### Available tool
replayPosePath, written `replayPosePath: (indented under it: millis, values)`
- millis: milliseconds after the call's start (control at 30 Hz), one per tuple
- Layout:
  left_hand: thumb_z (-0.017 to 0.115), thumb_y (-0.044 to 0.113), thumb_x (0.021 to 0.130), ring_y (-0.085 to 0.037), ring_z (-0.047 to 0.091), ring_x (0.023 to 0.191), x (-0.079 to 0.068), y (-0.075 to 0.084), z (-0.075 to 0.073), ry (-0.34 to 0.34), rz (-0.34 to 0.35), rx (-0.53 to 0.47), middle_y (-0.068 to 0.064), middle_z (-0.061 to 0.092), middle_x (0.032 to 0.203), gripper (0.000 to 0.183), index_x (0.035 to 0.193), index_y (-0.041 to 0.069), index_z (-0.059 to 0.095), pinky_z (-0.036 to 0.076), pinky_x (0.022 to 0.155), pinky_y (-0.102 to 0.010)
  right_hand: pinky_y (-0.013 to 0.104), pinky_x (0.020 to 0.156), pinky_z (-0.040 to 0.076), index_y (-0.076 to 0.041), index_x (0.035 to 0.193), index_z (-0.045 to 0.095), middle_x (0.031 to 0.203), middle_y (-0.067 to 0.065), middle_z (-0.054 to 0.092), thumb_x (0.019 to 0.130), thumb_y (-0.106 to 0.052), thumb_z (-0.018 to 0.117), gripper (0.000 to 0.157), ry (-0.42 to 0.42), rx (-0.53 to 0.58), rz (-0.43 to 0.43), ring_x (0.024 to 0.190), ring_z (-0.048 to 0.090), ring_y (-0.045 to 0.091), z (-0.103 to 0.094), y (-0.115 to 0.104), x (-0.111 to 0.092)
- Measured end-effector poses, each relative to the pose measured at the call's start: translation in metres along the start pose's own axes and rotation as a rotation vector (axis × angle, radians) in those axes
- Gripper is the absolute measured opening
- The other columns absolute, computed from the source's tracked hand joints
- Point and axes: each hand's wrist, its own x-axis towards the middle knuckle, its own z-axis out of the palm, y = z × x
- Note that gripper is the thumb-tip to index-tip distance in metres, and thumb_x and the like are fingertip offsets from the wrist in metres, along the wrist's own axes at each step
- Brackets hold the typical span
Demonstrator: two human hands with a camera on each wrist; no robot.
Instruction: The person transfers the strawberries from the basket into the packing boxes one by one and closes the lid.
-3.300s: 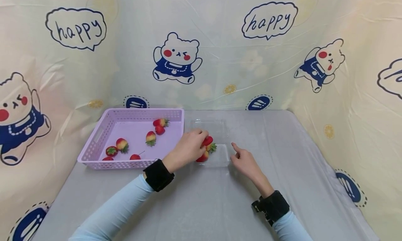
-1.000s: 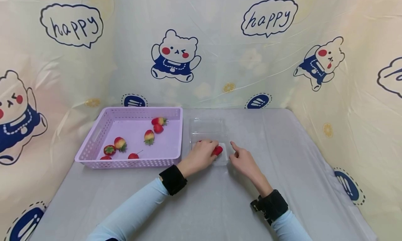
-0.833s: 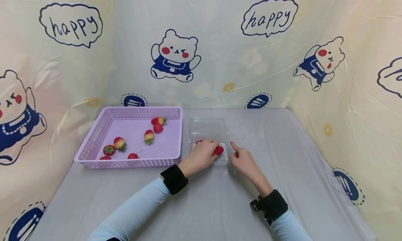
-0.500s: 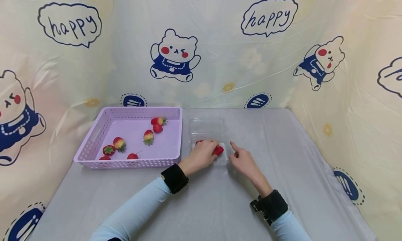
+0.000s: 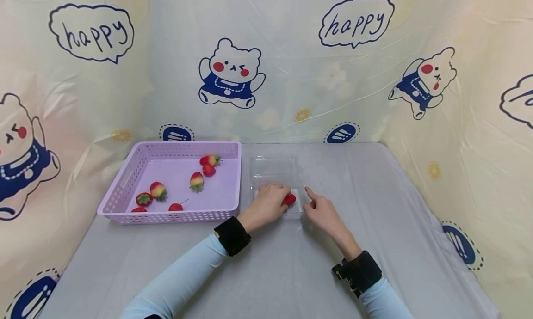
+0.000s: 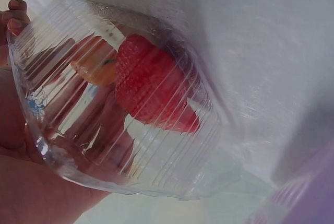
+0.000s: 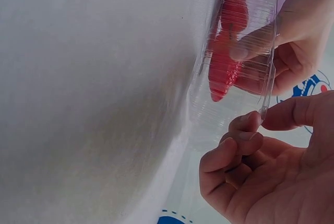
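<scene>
Strawberry (image 5: 289,199) sat in the clear box (image 5: 294,211), toward the middle of the bench's (image 5: 270,272) far edge, gripped by the left hand (image 5: 268,201). Its long axis ran roughly left-right, end facing the box's right rim. Right hand (image 5: 325,215) was just beyond, pinching that rim. Right wrist view showed a second strawberry (image 7: 235,9); left hand covered it in head view.

Right behind my bare left hand (image 5: 268,202), a broad black cuff (image 5: 232,236) circles the wrist; next up, a smooth pale blue sleeve (image 5: 179,275)! Over behind my bare right hand (image 5: 324,213), another black wristband (image 5: 363,273), with a small, dark, knobbly fitting (image 5: 341,272) on its inner side, then matching blue fabric (image 5: 385,299).
</scene>
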Motion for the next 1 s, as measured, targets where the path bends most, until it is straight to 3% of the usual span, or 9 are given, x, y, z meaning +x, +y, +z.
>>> replayPosePath:
  millis: [400, 1000]
  values:
    - [0.083, 0.015, 0.092, -0.021, 0.056, 0.086, 0.0025, -0.0024, 0.0034, -0.022, -0.003, 0.025, -0.003, 0.070, 0.094, 0.021, 0.110, 0.011, 0.074, 0.048, 0.074, -0.036, 0.028, 0.051, 0.032, 0.000, 0.157, 0.046, 0.060, -0.002, 0.040, 0.099, -0.009, 0.057, 0.060, -0.001, 0.004, 0.004, 0.051, 0.033, 0.013, 0.0006, 0.0022, 0.0000]
    - [0.084, 0.015, 0.091, -0.021, 0.056, 0.086, 0.0030, -0.0039, 0.0025, -0.034, -0.022, -0.006, -0.003, 0.070, 0.093, 0.022, 0.110, 0.011, 0.074, 0.048, 0.076, -0.036, 0.028, 0.050, 0.031, 0.000, 0.157, 0.046, 0.060, -0.002, 0.039, 0.099, -0.008, 0.056, 0.060, 0.001, 0.018, -0.004, 0.050, 0.032, 0.013, 0.0004, 0.0015, 0.0001]
